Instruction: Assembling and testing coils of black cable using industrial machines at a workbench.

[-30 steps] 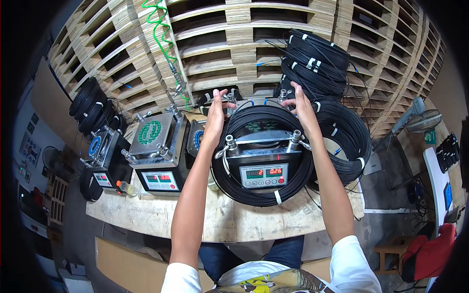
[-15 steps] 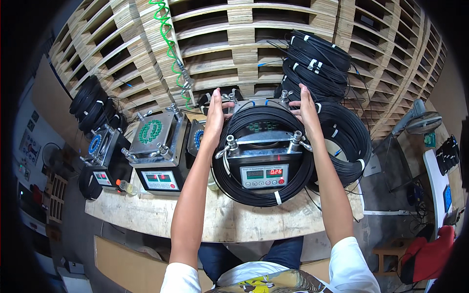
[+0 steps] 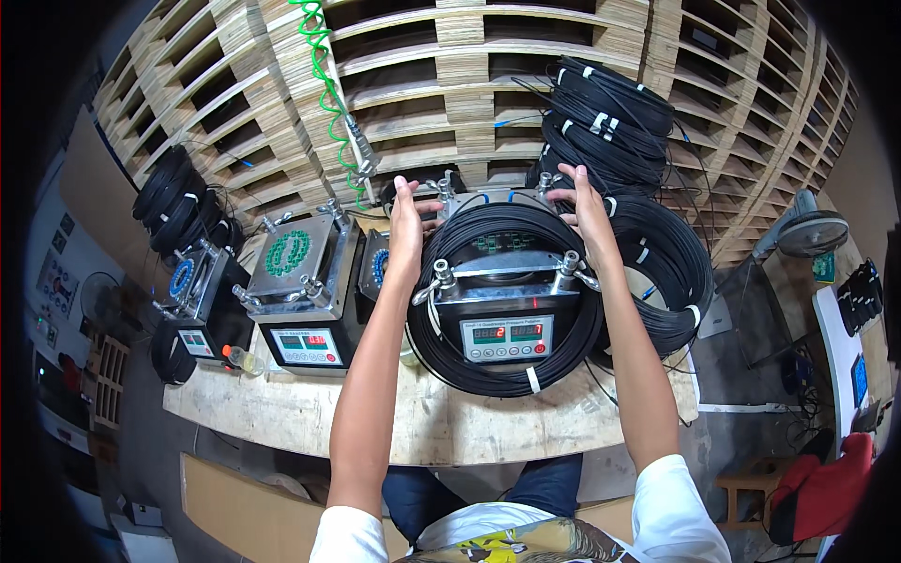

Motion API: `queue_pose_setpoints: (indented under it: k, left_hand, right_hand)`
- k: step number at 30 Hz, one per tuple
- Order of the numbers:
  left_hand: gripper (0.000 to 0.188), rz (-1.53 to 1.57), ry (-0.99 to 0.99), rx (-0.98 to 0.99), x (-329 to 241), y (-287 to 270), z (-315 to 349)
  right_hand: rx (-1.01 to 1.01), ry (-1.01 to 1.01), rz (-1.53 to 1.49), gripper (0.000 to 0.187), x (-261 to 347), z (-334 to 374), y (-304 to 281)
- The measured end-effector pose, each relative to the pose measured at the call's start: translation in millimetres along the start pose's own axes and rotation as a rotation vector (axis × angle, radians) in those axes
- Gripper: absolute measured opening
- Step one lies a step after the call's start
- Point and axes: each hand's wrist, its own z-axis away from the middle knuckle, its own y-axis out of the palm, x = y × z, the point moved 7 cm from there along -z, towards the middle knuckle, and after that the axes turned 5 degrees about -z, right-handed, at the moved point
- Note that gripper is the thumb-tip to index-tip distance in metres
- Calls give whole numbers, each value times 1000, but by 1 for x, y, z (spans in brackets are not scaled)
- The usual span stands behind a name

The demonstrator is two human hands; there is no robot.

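A large coil of black cable [image 3: 441, 363] hangs around the polishing machine [image 3: 511, 314] in front of me, leaning over its front panel. Two blue-ended connectors [image 3: 486, 198] show at the machine's far side. Beside the coil's upper left edge is my left hand [image 3: 409, 227], fingers stretched and apart, close to a rear clamp post. At the upper right edge, my right hand [image 3: 587, 220] has its fingers spread near the other rear post. Neither hand grips anything; whether the palms touch the cable I cannot tell. The machine's display [image 3: 508, 337] is lit red.
Left on the wooden table [image 3: 272, 403] stand another machine [image 3: 298, 291] with a green ring of holders and a smaller one [image 3: 192, 291] with a blue ring. A small bottle [image 3: 246, 359] lies between them. Cable coils [image 3: 657, 272] lean at right; a green spiral hose [image 3: 319, 75] hangs behind.
Both hands have shifted slightly and their fingers have spread more. The readouts on the front machine and on the one left of it have changed. The coil has stayed in place.
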Motion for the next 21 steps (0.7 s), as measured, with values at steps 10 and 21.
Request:
queue_pose_setpoints:
  k: [10, 21]
  left_hand:
    - [87, -168, 80, 226, -10, 19, 2]
    - [80, -59, 48, 13, 0, -1, -4]
  right_hand:
    - [-44, 4, 24, 73, -3, -1, -5]
    - [52, -29, -13, 75, 3, 2, 2]
